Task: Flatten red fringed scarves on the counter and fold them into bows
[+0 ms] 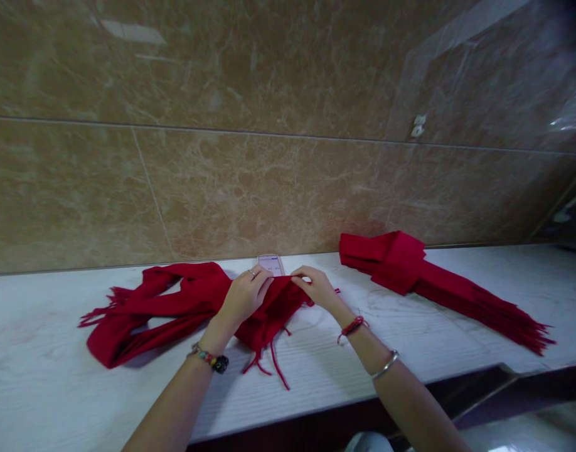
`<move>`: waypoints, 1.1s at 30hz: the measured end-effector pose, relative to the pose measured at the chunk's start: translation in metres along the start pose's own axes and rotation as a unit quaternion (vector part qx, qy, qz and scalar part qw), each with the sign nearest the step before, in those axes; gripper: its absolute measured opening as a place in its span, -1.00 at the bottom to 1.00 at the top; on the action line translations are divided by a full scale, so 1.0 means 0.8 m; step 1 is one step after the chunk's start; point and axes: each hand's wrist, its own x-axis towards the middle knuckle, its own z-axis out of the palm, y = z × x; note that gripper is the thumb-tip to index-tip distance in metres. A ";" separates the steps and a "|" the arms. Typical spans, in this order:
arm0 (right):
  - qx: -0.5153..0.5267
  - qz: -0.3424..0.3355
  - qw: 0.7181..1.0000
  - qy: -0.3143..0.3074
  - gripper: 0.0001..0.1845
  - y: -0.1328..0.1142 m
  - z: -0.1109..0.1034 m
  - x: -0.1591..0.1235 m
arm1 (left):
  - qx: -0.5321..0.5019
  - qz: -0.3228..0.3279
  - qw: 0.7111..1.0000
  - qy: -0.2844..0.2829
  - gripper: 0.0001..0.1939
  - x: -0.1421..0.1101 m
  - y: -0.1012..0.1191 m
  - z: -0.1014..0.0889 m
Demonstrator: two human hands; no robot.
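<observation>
A red fringed scarf lies loosely looped across the white counter, its fringes showing at the far left and near the middle. Both hands hold its right end slightly raised. My left hand pinches the upper edge between thumb and fingers. A short way to the right, my right hand grips the same edge near its corner, fingertips pressed together. Loose tassels hang down between my wrists onto the counter. Just behind the hands lies a phone with a lit screen, partly covered by the left hand and cloth.
On the right a second red scarf lies folded and wrapped over itself, fringe pointing to the front right. A brown marble-tiled wall rises behind the white counter. The counter's front edge runs below my forearms, with dark space under it.
</observation>
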 end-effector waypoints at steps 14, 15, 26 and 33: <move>-0.100 -0.042 0.993 0.043 -0.59 -0.003 0.011 -0.005 | -0.062 -0.109 0.988 -0.088 -0.86 0.006 -0.011 0.002; -0.107 -0.059 0.992 0.027 -0.53 -0.008 0.015 -0.006 | -0.063 -0.098 0.989 -0.094 -0.86 0.005 -0.008 0.003; -0.045 -0.015 0.995 0.086 -0.85 -0.009 -0.012 0.001 | 0.081 -0.114 0.982 -0.126 -0.79 0.004 -0.013 -0.022; 0.026 0.070 0.964 0.256 -0.82 0.022 -0.061 0.001 | 0.081 -0.122 0.971 -0.186 -0.84 -0.016 -0.082 -0.036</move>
